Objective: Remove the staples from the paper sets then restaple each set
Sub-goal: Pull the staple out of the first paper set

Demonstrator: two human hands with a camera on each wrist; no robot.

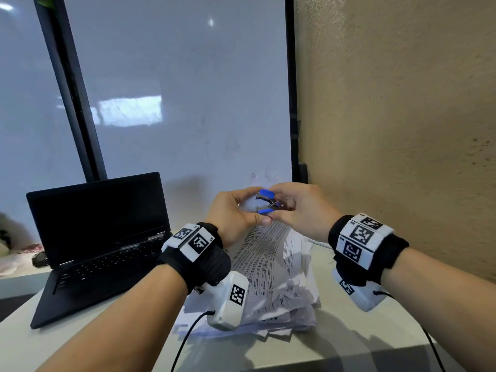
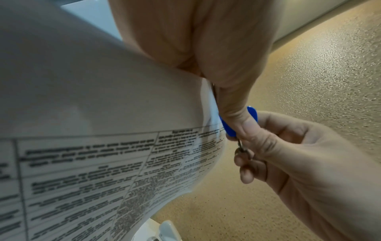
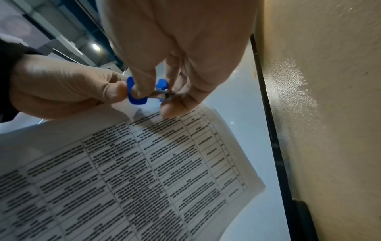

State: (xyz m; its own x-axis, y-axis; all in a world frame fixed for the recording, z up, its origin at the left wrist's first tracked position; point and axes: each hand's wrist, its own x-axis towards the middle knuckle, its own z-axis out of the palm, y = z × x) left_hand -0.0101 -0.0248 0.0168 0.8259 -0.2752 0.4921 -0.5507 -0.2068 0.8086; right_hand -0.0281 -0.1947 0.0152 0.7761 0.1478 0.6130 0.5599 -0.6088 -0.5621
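Note:
Both hands are raised above the table. My left hand [image 1: 252, 213] pinches the top corner of a printed paper set [image 1: 271, 251], which hangs down toward the paper pile [image 1: 284, 312]. My right hand [image 1: 279, 208] grips a blue staple remover [image 1: 265, 200] by its pads, metal claws pointing left at the pinched corner. The left wrist view shows the left thumb [image 2: 233, 104] on the paper set [image 2: 103, 106] with the staple remover [image 2: 252, 114] right behind it. From the right wrist, the right hand's fingers [image 3: 142, 78] squeeze the staple remover [image 3: 136, 98] above the paper set [image 3: 144, 163]. The staple itself is hidden.
An open black laptop [image 1: 99, 237] sits at the table's left. A glossy white panel [image 1: 174, 103] stands behind, and a textured beige wall [image 1: 402, 130] closes the right side. Bare table [image 1: 349, 339] shows in front of and right of the pile.

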